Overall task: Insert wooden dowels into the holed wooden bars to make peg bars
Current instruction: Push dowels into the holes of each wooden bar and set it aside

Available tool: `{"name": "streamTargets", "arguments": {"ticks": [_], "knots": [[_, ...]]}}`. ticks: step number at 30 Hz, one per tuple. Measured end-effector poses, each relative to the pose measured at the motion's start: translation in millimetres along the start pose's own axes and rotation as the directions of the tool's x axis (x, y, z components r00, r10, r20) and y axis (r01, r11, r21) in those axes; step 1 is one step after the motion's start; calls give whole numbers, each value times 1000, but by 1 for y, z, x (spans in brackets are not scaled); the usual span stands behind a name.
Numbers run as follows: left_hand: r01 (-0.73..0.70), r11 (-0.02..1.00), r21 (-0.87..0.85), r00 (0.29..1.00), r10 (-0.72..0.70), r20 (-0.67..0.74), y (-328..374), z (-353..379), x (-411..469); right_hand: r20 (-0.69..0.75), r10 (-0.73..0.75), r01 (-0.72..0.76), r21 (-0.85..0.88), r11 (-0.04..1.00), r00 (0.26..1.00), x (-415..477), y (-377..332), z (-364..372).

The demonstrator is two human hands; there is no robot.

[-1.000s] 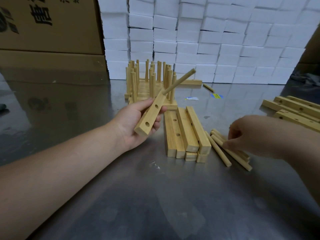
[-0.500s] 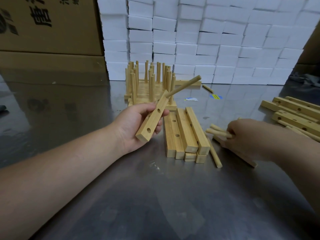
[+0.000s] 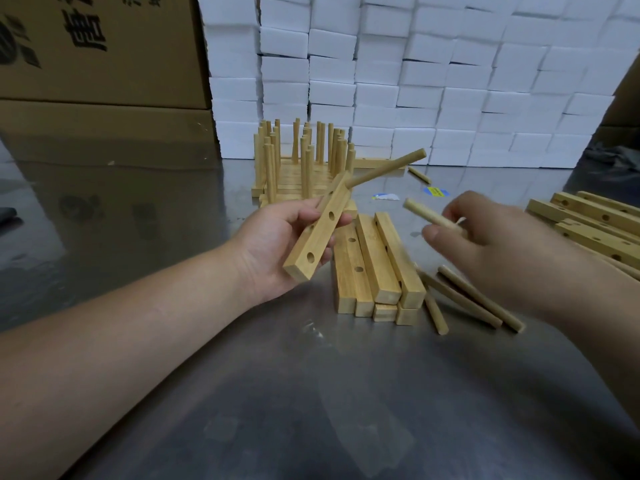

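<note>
Head view: a holed bar (image 3: 322,233) is gripped in the left hand (image 3: 277,244), lifted off the steel table (image 3: 311,393) just beside the stacked bars (image 3: 377,265). Its long axis runs on a diagonal, the near end low, the far end up and away to the right. One seated dowel (image 3: 384,169) juts from the top hole, pointing up and right. A loose dowel (image 3: 429,216) is pinched in the right hand (image 3: 485,244), its blunt end aimed up-left at the bar, not yet touching. Two open holes are seen. A square line-up, parallel to the seated dowel, is wanted, then a straight push with the bar braced.
</note>
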State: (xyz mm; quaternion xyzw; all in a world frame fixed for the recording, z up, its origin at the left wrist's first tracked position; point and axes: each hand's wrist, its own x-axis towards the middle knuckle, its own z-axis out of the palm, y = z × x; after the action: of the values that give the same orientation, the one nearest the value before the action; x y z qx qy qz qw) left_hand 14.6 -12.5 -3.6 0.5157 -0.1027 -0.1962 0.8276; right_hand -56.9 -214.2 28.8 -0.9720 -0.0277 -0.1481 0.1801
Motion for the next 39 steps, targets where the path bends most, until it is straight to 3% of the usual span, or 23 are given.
{"name": "streamTargets", "arguments": {"ticks": [4, 9, 17, 21, 27, 36, 39], "knots": [[-19, 998, 52, 1000, 19, 1, -2, 4, 0, 62, -84, 77, 118, 990, 995, -12, -17, 14], [-40, 996, 83, 999, 37, 37, -5, 11, -3, -110, -138, 155, 171, 973, 984, -12, -21, 20], [-43, 993, 106, 999, 39, 38, -6, 17, -8, -179, -94, 147, 308, 940, 979, -12, -18, 21], [-93, 981, 170, 994, 82, 70, -6, 21, -10, -148, -77, 124, 341, 932, 986, -10, -18, 21], [-192, 913, 361, 981, 184, 59, -5, 24, -17, 14, -17, 10, 392, 920, 1000, -7, -15, 18], [-221, 812, 540, 974, 217, 72, -6, 27, -20, -42, -165, 170, 207, 963, 985, -12, -16, 14], [-192, 798, 572, 979, 195, 56, -7, 27, -19, -35, -248, 250, 52, 967, 968, -13, -17, 13]]}}
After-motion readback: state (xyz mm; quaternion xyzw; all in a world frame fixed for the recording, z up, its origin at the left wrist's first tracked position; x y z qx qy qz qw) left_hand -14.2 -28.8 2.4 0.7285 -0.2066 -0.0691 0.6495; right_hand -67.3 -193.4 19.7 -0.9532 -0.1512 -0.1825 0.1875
